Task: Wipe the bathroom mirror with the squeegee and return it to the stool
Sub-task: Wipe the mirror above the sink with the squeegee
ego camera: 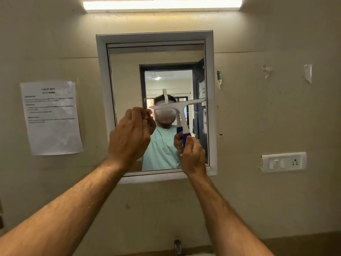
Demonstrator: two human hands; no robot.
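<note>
A white squeegee with a blue handle is held upright against the wall mirror, its blade tilted, higher at the right. My right hand is closed around the blue handle near the mirror's lower right. My left hand is raised in front of the mirror's lower left, its fingers curled at the blade's left tip; whether they pinch it is unclear. The mirror has a grey-white frame and reflects a person in a teal shirt. The stool is not in view.
A printed paper notice is taped to the wall left of the mirror. A switch and socket plate sits to the right. A tube light runs above. A tap shows at the bottom edge.
</note>
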